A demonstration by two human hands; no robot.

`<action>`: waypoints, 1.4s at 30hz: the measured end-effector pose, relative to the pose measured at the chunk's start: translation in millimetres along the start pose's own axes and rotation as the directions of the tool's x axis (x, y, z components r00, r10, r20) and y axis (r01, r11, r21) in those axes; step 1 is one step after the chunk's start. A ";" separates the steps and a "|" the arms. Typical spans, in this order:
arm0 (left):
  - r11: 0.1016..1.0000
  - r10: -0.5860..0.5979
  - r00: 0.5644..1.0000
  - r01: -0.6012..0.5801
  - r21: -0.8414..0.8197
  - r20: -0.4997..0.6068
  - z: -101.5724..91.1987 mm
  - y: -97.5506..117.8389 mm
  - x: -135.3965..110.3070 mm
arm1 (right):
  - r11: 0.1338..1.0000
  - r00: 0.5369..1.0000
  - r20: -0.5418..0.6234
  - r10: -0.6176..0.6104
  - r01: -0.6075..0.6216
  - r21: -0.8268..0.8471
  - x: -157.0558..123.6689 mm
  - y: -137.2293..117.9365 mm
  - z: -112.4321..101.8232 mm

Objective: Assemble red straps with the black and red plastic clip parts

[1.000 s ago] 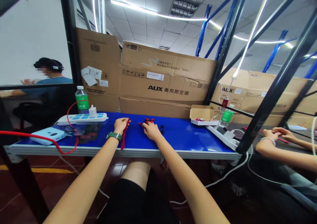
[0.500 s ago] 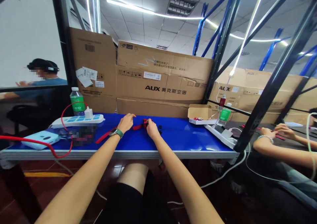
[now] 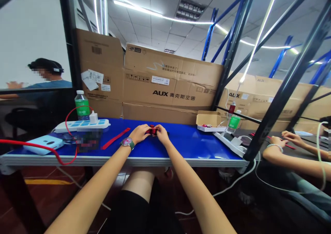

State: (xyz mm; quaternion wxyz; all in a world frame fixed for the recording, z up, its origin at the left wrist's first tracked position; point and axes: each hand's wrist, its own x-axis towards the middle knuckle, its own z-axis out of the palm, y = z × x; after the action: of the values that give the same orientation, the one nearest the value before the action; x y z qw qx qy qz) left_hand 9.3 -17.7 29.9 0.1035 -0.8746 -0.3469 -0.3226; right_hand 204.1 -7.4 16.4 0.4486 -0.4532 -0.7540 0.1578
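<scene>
Between my two hands is a small red and black piece [image 3: 153, 131], possibly folded strap with a dark fitting; my fingers cover much of it. My left hand [image 3: 139, 134], with a watch [image 3: 126, 142] at the wrist, pinches its left side. On the right side, the fingertips of my right hand [image 3: 161, 134] grip the same piece. A flat red strap [image 3: 116, 139] lies slantwise on the blue tabletop [image 3: 191, 144], left of my left hand. Dark bits beside my right hand are mostly hidden behind it.
At the left stand a power strip [image 3: 103, 123], a water bottle [image 3: 82, 104] and a light blue device [image 3: 43, 144] with a red cable. An open small carton [image 3: 209, 126] is at the back right. Cardboard [image 3: 170, 89] walls the back. A co-worker's hands [image 3: 276, 141] are at the right.
My left hand has moved right, from above the table to the red and black piece, and now grips it together with my right hand. The view has shifted slightly.
</scene>
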 end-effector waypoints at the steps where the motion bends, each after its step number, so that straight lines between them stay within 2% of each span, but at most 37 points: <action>1: 1.000 -0.005 1.000 0.005 0.022 -0.004 -0.8 -0.3 -1.0 | 1.000 1.000 0.000 -0.005 0.005 -0.010 -0.6 -1.5 -0.4; 3: 0.997 -0.011 1.000 0.011 0.078 0.000 -2.6 0.4 -2.5 | 0.998 0.999 -0.023 -0.024 0.022 -0.065 -2.4 -4.1 -1.0; 7: 0.987 0.003 0.999 -0.011 0.163 0.052 -5.6 4.7 -2.9 | 0.960 0.995 -0.086 -0.052 0.026 -0.278 -6.3 -7.0 0.2; 11: 0.980 -0.011 0.999 0.002 0.200 0.042 -6.6 8.5 -2.3 | 0.933 0.997 -0.059 0.057 -0.074 -0.353 -5.6 -6.4 3.3; 15: 0.978 -0.077 0.996 0.082 0.191 -0.034 -6.5 11.4 -1.4 | 0.944 0.991 -0.069 0.112 -0.128 -0.305 0.9 -4.3 3.6; 20: 0.976 -0.142 0.986 0.155 0.153 -0.092 -7.5 10.3 -1.7 | 0.986 0.997 -0.075 0.020 -0.032 -0.166 7.0 -4.6 0.8; 24: 0.974 -0.117 0.992 0.124 0.187 -0.051 -7.7 7.2 -3.2 | 0.971 0.998 0.010 0.055 -0.051 -0.233 -0.6 -6.8 2.1; 28: 0.977 -0.061 0.998 0.061 0.202 -0.005 -6.7 7.0 -3.3 | 0.943 0.998 0.005 0.069 -0.064 -0.327 -7.1 -7.6 5.1; 31: 0.978 -0.103 0.994 0.109 0.177 -0.044 -6.1 7.8 -2.8 | 0.964 0.999 -0.016 0.051 -0.053 -0.262 -2.8 -5.2 4.2; 36: 0.966 -0.178 0.980 0.191 0.173 -0.088 -6.6 2.9 -4.8 | 0.991 0.993 -0.008 -0.116 0.115 -0.072 8.9 0.5 -0.6; 38: 0.950 -0.223 0.971 0.237 0.202 -0.089 -6.6 -1.5 -6.4 | 0.990 0.990 -0.033 -0.138 0.137 -0.015 10.3 1.3 -2.8; 42: 0.951 -0.226 0.972 0.235 0.202 -0.064 -6.1 -6.1 -8.0 | 0.993 0.995 -0.047 -0.092 0.089 -0.080 5.1 0.2 -8.5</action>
State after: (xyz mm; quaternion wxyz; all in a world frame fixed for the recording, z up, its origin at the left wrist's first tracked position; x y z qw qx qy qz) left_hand -2.3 -20.0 29.2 0.1627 -0.8059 -0.4763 -0.3118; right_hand 210.2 -4.5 23.7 0.4563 -0.4394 -0.7677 0.0965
